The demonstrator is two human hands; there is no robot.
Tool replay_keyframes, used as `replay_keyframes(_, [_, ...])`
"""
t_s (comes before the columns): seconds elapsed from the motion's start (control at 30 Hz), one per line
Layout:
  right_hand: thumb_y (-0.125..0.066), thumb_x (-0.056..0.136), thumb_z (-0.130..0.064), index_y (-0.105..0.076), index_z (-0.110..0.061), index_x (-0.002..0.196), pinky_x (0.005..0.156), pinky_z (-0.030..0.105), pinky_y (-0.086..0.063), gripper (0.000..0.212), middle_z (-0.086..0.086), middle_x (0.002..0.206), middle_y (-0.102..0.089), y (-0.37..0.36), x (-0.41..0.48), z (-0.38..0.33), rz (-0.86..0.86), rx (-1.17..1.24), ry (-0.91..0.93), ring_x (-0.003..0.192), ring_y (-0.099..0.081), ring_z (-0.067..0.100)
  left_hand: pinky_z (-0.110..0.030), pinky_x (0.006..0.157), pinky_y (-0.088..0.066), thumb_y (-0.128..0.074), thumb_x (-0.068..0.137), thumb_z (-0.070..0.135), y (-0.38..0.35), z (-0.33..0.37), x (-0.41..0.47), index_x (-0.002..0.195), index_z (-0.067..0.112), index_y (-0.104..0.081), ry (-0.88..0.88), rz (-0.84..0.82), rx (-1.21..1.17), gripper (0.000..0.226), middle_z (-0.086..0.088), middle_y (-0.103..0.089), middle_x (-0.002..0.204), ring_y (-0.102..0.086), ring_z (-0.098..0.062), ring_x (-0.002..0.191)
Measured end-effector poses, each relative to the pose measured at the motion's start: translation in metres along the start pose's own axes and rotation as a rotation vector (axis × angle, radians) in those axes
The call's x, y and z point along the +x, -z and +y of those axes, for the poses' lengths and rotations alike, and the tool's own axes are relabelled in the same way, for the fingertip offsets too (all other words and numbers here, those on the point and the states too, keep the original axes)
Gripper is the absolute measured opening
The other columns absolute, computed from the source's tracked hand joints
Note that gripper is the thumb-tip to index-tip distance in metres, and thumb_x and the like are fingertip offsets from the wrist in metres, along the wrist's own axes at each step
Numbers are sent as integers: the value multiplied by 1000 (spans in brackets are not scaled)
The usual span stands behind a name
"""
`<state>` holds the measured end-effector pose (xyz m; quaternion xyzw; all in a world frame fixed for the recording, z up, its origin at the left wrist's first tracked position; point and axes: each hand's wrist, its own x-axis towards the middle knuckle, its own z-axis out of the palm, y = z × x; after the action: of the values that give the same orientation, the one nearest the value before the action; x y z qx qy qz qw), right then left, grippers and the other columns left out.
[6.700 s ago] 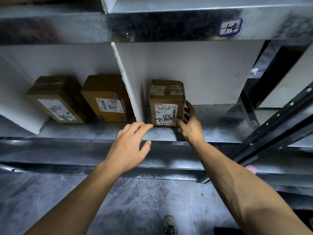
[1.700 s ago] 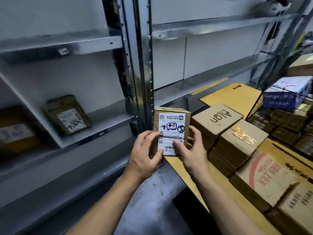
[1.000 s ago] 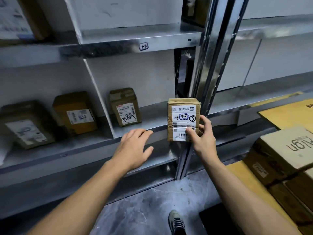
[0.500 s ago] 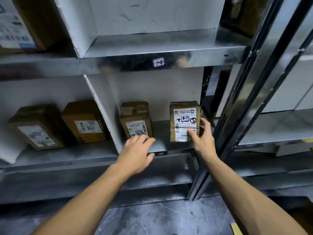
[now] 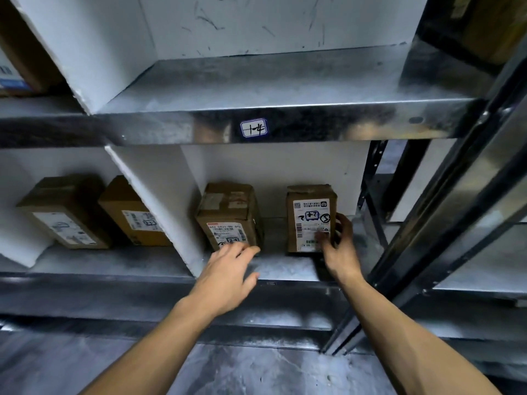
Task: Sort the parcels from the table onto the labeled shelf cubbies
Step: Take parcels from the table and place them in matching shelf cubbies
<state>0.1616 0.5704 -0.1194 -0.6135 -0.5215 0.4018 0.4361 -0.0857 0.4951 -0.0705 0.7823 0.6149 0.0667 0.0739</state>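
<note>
A small brown parcel (image 5: pixel 309 212) with a white label marked "2-4" stands upright on the metal shelf (image 5: pixel 285 270), in the cubby under the "1-4" tag (image 5: pixel 253 128). My right hand (image 5: pixel 338 249) grips its lower right corner, thumb on the label. A second parcel (image 5: pixel 228 215) stands to its left in the same cubby. My left hand (image 5: pixel 228 276) hovers open over the shelf's front edge, fingertips just in front of that second parcel.
A white divider (image 5: pixel 159 206) separates this cubby from the left one, which holds two more brown parcels (image 5: pixel 65 212) (image 5: pixel 134 215). A dark metal upright (image 5: pixel 445 229) runs diagonally at the right. The upper shelf (image 5: pixel 256 89) overhangs. Grey floor lies below.
The view has moved closer to the shelf. My right hand has pushed the parcel deeper into the cubby, and it now rests on the shelf. My left hand stays open near the front edge.
</note>
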Motion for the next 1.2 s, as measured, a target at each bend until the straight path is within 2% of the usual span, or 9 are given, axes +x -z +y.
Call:
replay_keyframes(0.23, [-71, 93, -20, -35, -25, 146, 109, 49, -45, 65, 3, 136, -62, 7, 2, 15, -82, -59, -22, 125, -59, 25, -32, 106, -30, -47, 94, 43, -7, 5, -1, 143, 27, -39, -17, -1, 9, 52, 6, -43, 138, -37, -16, 125])
replay_keyframes(0.43, [-71, 92, -22, -44, -22, 141, 108, 54, -44, 56, 4, 132, -64, 6, 3, 14, -69, -94, -14, 124, -59, 27, -33, 108, -28, -45, 95, 44, -12, 8, -5, 145, 27, -37, -21, -15, 63, 53, 6, -41, 140, -35, -17, 127])
replay_keyframes(0.6, [-69, 92, -33, -44, -26, 140, 103, 35, -41, 55, -2, 136, -60, 10, -12, 12, -62, -161, 27, 123, -56, 18, -35, 109, -30, -46, 95, 44, -11, 5, -12, 144, 26, -37, -45, -17, 85, 54, 5, -41, 141, -37, -18, 127])
replay_keyframes(0.7, [-67, 95, -29, -49, -19, 139, 101, 32, -40, 49, 7, 134, -60, 12, -31, 12, -2, -252, 65, 125, -55, 25, -35, 110, -28, -46, 93, 47, -10, 3, -15, 144, 26, -37, -82, -9, 115, 56, 5, -42, 140, -36, -18, 128])
replay_keyframes(0.8, [-64, 97, -28, -49, -12, 142, 105, 35, -38, 50, 16, 136, -54, 12, -57, 14, 69, -391, 78, 127, -51, 32, -36, 111, -26, -44, 93, 49, -10, 1, -17, 144, 26, -37, -125, -16, 146, 57, 4, -42, 141, -35, -20, 129])
replay_keyframes(0.93, [-61, 99, -30, -46, -9, 145, 112, 40, -36, 52, 17, 143, -48, 20, -94, 16, 138, -503, 3, 132, -46, 32, -37, 110, -27, -43, 92, 49, -10, 1, -20, 141, 25, -40, -193, -22, 159, 55, 3, -44, 139, -36, -21, 128])
replay_keyframes(1.07, [-55, 100, -38, -58, -11, 133, 98, 41, -46, 43, 10, 128, -58, 18, -143, 7, 51, -780, 80, 118, -55, 31, -36, 108, -29, -42, 92, 51, -8, 3, -29, 140, 25, -42, -277, -18, 157, 54, 4, -45, 138, -39, -20, 127])
replay_keyframes(1.13, [-52, 100, -42, -61, -14, 129, 85, 39, -50, 41, 6, 122, -60, 16, -167, 0, 24, -943, 130, 109, -60, 30, -37, 107, -31, -42, 91, 53, -7, 5, -34, 139, 27, -42, -311, -17, 143, 54, 5, -46, 137, -40, -20, 126])
replay_keyframes(1.2, [-51, 98, -46, -64, -18, 120, 70, 36, -48, 38, 3, 112, -63, 16, -189, -7, 50, -1082, 159, 98, -63, 29, -37, 106, -31, -42, 91, 54, -8, 9, -41, 140, 28, -41, -358, -27, 125, 55, 6, -46, 137, -41, -19, 126])
